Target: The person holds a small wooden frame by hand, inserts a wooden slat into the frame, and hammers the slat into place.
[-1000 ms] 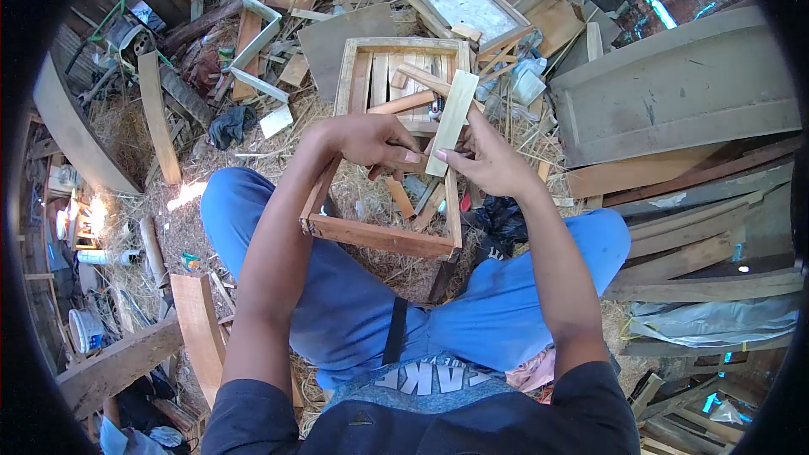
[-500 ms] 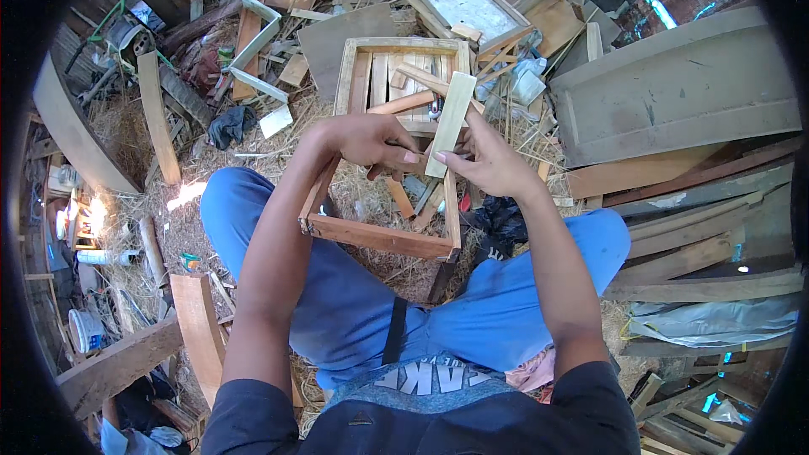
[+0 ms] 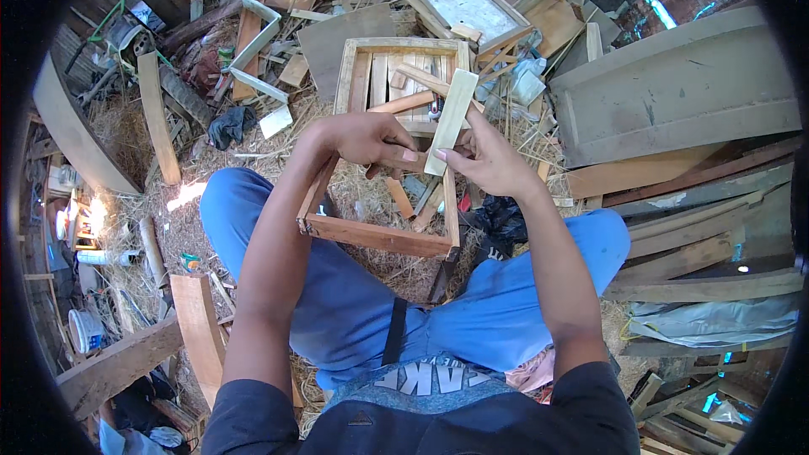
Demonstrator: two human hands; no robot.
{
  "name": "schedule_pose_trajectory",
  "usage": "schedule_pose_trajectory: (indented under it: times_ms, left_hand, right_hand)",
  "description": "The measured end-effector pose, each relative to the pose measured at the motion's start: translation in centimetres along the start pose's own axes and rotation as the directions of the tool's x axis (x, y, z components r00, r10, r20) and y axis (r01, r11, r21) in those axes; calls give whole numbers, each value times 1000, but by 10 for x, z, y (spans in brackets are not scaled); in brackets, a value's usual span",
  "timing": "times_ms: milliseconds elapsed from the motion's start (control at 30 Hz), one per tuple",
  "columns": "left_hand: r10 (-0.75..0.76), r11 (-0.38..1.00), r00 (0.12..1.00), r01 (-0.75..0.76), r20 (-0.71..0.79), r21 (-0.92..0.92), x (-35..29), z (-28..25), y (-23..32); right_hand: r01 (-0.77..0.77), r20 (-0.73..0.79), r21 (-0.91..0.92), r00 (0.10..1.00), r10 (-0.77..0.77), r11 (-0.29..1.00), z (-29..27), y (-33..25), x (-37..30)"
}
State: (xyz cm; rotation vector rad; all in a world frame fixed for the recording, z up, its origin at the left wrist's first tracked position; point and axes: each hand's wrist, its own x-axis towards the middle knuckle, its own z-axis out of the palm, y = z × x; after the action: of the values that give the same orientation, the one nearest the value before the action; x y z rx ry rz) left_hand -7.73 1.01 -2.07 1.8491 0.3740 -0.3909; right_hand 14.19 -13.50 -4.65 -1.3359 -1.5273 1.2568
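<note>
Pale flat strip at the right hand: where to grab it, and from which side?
Probably pinch the pale strip across its long edges near the far end, coming from the far side. It is narrow and flat, its length points away from the person, and the right hand takes the near end, thumb on its face.

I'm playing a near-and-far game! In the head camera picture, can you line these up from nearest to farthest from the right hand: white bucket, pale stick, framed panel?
1. Pale stick: nearest, held in the right hand.
2. Framed panel: beyond the hands, near the top.
3. White bucket: farthest, over at the lower left.
</note>
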Motion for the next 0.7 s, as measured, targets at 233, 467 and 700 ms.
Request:
schedule_pose_trajectory:
  times_ms: [233, 467, 700]
  left_hand:
    - [-125, 989, 986, 114, -114, -93, -4, -4, 3]
    - [-106, 986, 904, 41, -413, -164, -22, -31, -23]
    - [-187, 743, 714, -347, -675, -573, -15, -38, -21]
  right_hand:
    - [34, -45, 75, 998, -31, 997, 4, -12, -2]
    - [19, -241, 9, 970, -17, 1000, -7, -20, -4]
    - [116, -504, -131, 848, -167, 985, -15, 0, 5]
